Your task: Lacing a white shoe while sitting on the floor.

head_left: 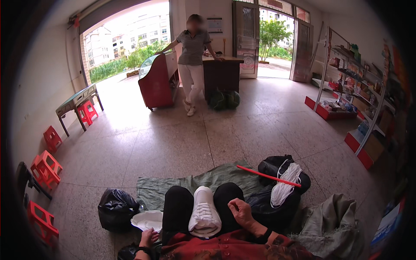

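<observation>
Laces crossed the lower-centre white shoe, so we figured it mostly done; lower-left shoe unclear; right hand loosely closed, left hand's grip we couldn't tell.

One Laced White Shoe, at Least Four Red Stools

There was also one white shoe-like piece. The hands were two: one left hand, one right hand. I counted one red stick, one bundle of white cord, and at least three black bags. The green cloth was one, and the grey-green sack was one. Round green things were at least two. Standing person: one.
</observation>
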A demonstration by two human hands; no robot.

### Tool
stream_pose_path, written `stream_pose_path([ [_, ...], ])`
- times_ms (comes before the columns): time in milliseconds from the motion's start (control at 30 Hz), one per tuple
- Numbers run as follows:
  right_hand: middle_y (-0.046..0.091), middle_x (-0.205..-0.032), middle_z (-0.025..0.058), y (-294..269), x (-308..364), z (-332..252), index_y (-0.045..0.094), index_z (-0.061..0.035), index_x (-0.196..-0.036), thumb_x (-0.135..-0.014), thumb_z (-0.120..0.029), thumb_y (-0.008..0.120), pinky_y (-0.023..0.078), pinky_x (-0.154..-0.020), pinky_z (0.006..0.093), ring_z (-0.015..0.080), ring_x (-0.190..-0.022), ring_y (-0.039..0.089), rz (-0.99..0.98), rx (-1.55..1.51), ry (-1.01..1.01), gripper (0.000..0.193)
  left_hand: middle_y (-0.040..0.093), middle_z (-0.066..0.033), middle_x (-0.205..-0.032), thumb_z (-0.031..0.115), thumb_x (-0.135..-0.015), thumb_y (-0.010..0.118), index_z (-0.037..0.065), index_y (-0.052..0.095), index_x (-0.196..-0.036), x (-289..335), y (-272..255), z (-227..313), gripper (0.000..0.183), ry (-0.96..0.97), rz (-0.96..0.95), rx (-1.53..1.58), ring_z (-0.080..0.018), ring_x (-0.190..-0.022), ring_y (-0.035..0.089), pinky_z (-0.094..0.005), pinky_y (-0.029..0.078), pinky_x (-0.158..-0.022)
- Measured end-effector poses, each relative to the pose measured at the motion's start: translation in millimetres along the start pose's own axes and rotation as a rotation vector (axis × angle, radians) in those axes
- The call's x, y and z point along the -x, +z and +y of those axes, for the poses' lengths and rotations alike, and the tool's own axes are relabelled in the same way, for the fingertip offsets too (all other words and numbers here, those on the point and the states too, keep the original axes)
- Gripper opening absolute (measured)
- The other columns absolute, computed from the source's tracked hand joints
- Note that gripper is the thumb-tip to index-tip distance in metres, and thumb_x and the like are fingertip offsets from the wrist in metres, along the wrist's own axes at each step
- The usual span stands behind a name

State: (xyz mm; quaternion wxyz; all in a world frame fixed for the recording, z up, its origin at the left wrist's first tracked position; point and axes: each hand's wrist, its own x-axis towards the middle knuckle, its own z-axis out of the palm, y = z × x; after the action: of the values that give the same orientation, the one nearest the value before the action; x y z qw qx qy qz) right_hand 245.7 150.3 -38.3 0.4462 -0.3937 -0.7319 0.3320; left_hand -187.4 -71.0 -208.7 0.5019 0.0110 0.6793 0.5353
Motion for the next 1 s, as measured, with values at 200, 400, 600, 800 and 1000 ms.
stream_pose_path([
  [200, 0.058, -0.071, 0.0092, 0, 0, 0, 0.061, -0.0055, -0.088, -0.089, -0.014, 0.063, 0.044, -0.054, 0.0307, 0.0186, -0.058, 0.056, -0.001, 0.015, -0.005, 0.009, 0.059, -0.0093, -0.072, 0.029, -0.091, 0.060, 0.006, 0.054, -0.088, -6, 0, -10, 0.024, 0.087, 0.139, -0.019, -0.0236, -0.063, 0.062, -0.0357, 0.050, -0.057],
  [400, 0.059, -0.073, 0.0096, 0, 0, 2, 0.061, -0.0054, -0.088, -0.090, -0.014, 0.063, 0.045, -0.055, 0.0307, 0.0196, -0.059, 0.057, -0.003, -0.013, -0.035, 0.009, 0.056, -0.0101, -0.067, 0.033, -0.090, 0.062, 0.004, 0.052, -0.082, -14, -10, -17, 0.031, 0.018, 0.237, -0.022, -0.0256, -0.060, 0.060, -0.0427, 0.047, -0.051],
  [600, 0.060, -0.074, 0.0098, -1, 0, -1, 0.061, -0.0052, -0.089, -0.089, -0.014, 0.063, 0.046, -0.057, 0.0315, 0.0206, -0.063, 0.059, -0.022, 0.011, 0.013, 0.009, 0.060, -0.0155, -0.078, 0.036, -0.090, 0.062, -0.001, 0.054, -0.094, -24, -12, -22, 0.038, -0.017, 0.211, -0.118, -0.0331, -0.067, 0.062, -0.0465, 0.051, -0.058],
  [800, 0.060, -0.075, 0.0103, 1, -3, -2, 0.061, -0.0052, -0.088, -0.089, -0.014, 0.064, 0.047, -0.058, 0.0313, 0.0214, -0.064, 0.060, -0.012, 0.001, 0.002, 0.009, 0.064, -0.0163, -0.085, 0.028, -0.088, 0.063, -0.002, 0.058, -0.099, -42, -7, -20, 0.032, 0.084, 0.275, -0.170, -0.0347, -0.070, 0.064, -0.0465, 0.051, -0.059],
  [1000, 0.055, -0.068, 0.0047, 8, 1, 12, 0.060, -0.0044, -0.086, -0.090, -0.009, 0.062, 0.042, -0.056, 0.0272, 0.0123, -0.060, 0.052, -0.038, 0.034, 0.001, 0.006, 0.063, -0.0289, -0.080, 0.036, -0.088, 0.050, -0.006, 0.066, -0.076, -39, 0, -21, 0.047, 0.559, 0.542, -0.924, -0.0441, -0.084, 0.062, -0.0512, 0.047, -0.078],
])
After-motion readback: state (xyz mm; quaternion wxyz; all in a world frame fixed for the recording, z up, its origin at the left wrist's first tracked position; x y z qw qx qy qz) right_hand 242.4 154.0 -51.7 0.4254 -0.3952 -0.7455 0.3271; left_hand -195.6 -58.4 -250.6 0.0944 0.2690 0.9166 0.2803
